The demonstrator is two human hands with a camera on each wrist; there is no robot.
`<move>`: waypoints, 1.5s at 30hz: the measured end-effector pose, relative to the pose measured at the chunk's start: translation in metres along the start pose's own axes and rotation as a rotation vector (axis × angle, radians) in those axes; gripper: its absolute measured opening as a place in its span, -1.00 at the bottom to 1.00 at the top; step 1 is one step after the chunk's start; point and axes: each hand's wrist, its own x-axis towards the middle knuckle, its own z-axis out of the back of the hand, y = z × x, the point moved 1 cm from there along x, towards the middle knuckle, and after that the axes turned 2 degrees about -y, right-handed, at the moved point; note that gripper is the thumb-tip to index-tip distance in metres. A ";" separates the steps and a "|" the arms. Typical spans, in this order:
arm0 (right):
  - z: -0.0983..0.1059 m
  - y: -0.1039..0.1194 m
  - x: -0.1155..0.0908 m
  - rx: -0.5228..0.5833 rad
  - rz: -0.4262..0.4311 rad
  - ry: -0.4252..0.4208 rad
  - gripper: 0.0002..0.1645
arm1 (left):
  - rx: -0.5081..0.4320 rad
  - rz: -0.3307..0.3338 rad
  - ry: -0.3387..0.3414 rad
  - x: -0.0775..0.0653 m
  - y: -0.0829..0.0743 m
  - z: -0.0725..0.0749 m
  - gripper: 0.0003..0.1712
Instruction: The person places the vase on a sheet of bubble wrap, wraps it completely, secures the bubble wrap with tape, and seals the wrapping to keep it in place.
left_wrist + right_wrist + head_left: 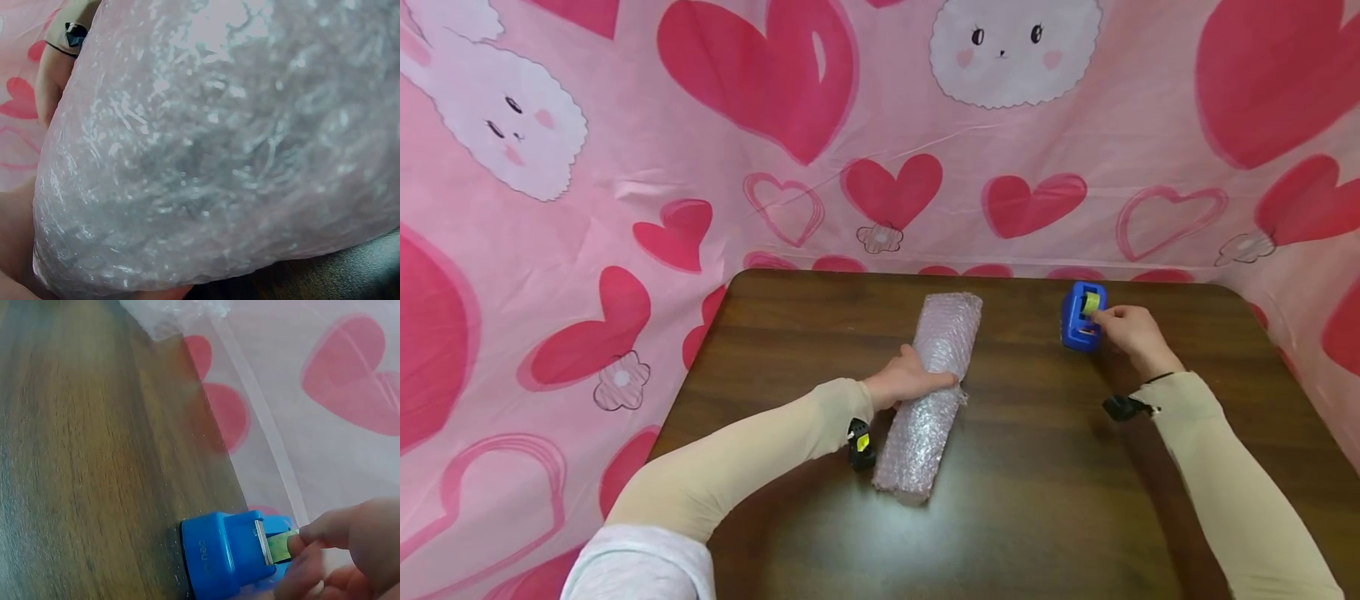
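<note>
A long bundle in clear bubble wrap (pixel 921 442) lies aslant on the table, left of centre in the head view. My left hand (pixel 908 379) grips it about midway, thumb across the top; the fingers beneath are mostly hidden. In the left wrist view the bubble wrap (pixel 200 150) fills most of the picture. Toward the back right stands a blue tape dispenser (pixel 1072 333) with a roll of yellow-green tape (pixel 1091 302). At the dispenser, the thumb and index finger of my right hand (pixel 1133 335) pinch the tape (pixel 279 547), near the cutter strip.
The dark wooden table (pixel 1022 500) has rounded back corners. Just behind it hangs a pink cloth (pixel 962 142) with hearts and white animal faces, which also runs along both sides. Each wrist carries a small black camera (pixel 861 446).
</note>
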 end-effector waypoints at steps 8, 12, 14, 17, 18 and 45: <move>-0.010 -0.001 -0.002 0.331 -0.086 0.064 -0.56 | -0.011 -0.001 -0.002 0.001 0.001 -0.002 0.39; -0.013 -0.003 -0.005 0.326 -0.067 0.043 -0.60 | -0.005 -0.001 -0.019 0.000 0.001 -0.002 0.36; -0.014 -0.005 -0.006 0.331 -0.051 0.040 -0.62 | 0.004 -0.002 -0.031 0.000 0.000 -0.002 0.35; -0.016 -0.009 -0.010 0.367 -0.023 0.031 -0.65 | 0.013 0.000 -0.037 0.001 0.000 -0.002 0.35; -0.017 -0.011 -0.011 0.383 -0.014 0.023 -0.66 | 0.014 0.000 -0.037 0.001 0.000 -0.002 0.35; -0.041 -0.034 -0.050 0.580 0.287 -0.051 -0.71 | -0.025 -0.005 -0.009 -0.001 0.003 -0.004 0.39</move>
